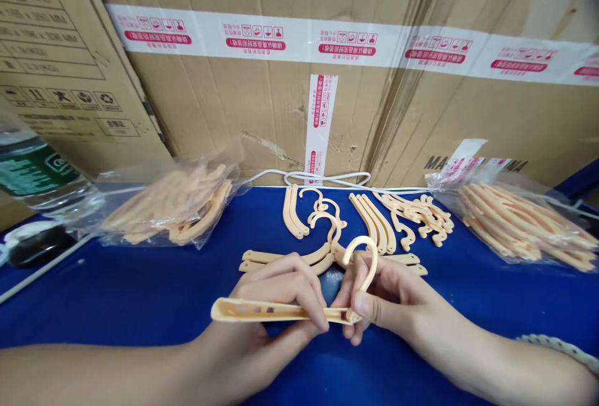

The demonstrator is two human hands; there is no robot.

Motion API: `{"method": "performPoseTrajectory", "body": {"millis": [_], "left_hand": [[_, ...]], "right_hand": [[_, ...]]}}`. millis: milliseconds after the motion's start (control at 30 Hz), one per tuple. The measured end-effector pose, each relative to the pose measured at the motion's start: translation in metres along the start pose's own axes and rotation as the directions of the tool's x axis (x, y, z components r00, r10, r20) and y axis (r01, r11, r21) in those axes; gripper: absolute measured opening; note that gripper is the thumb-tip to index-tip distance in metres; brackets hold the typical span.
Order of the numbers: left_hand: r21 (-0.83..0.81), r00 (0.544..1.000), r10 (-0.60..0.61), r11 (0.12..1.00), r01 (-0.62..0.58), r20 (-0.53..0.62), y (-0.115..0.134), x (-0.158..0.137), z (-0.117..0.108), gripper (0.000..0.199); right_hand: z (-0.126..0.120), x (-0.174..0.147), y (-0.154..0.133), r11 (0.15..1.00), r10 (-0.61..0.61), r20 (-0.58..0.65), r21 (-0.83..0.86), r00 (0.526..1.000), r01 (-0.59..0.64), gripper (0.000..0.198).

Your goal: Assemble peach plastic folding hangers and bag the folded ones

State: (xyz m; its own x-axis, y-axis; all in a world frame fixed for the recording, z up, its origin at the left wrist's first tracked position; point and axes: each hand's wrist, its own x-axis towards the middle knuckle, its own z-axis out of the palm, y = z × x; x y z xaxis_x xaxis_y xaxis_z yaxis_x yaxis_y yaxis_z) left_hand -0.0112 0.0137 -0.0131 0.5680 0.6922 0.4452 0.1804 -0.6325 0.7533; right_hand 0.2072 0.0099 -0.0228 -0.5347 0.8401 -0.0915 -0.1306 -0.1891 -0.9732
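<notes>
My left hand is closed around a cream plastic hanger arm, which points left with its hollow side showing. In my right hand, thumb and fingers pinch a cream hanger hook at its base. The hook's base meets the inner end of the arm; whether the two are joined, I cannot tell. Just beyond my hands lie more hanger arms, partly covered by my fingers. Behind them are loose hooks and curved arm pieces.
Bagged hanger parts lie at the left, and another bag at the right. More loose arms and small curved pieces rest on the blue surface. A water bottle, white cable and taped cartons border it.
</notes>
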Motion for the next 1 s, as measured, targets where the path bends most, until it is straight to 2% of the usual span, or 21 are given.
{"method": "performPoseTrajectory", "body": {"millis": [167, 300, 367, 467, 600, 733, 867, 1000], "left_hand": [[-0.022, 0.998, -0.058, 0.998, 0.059, 0.012, -0.002, -0.002, 0.003, 0.017], [0.015, 0.992, -0.129, 0.992, 0.129, 0.005, 0.000, -0.001, 0.003, 0.014], [-0.044, 0.983, -0.182, 0.982, 0.182, -0.001, 0.001, 0.001, 0.004, 0.014], [-0.242, 0.963, -0.271, 0.933, 0.267, 0.018, 0.000, 0.002, 0.006, 0.013], [-0.404, 0.942, -0.336, 0.858, 0.316, 0.023, -0.005, 0.000, 0.009, 0.015], [-0.457, 0.928, -0.371, 0.821, 0.342, 0.028, -0.006, 0.000, 0.007, 0.020], [-0.453, 0.931, -0.364, 0.823, 0.342, 0.041, -0.005, 0.000, 0.006, 0.023], [-0.448, 0.915, -0.393, 0.804, 0.391, 0.094, -0.006, 0.001, 0.008, 0.023]], "right_hand": [[0.005, 0.000, 0.003, 0.999, -0.048, -0.048, 0.012, 0.998, 0.049, 0.036], [0.008, -0.002, 0.002, 0.993, -0.112, -0.038, -0.052, 0.993, 0.110, 0.030], [0.010, -0.003, 0.002, 0.986, -0.147, -0.058, -0.093, 0.987, 0.141, 0.030], [0.012, -0.004, 0.005, 0.982, -0.163, -0.113, -0.113, 0.980, 0.150, 0.031], [0.012, -0.004, 0.004, 0.987, -0.148, -0.097, -0.077, 0.984, 0.140, 0.025], [0.010, -0.004, 0.000, 0.984, -0.174, -0.100, -0.044, 0.980, 0.171, 0.021], [0.007, -0.004, 0.000, 0.984, -0.179, -0.143, -0.027, 0.974, 0.177, 0.018], [0.006, -0.004, 0.000, 0.987, -0.159, -0.109, -0.042, 0.981, 0.155, 0.016]]}}
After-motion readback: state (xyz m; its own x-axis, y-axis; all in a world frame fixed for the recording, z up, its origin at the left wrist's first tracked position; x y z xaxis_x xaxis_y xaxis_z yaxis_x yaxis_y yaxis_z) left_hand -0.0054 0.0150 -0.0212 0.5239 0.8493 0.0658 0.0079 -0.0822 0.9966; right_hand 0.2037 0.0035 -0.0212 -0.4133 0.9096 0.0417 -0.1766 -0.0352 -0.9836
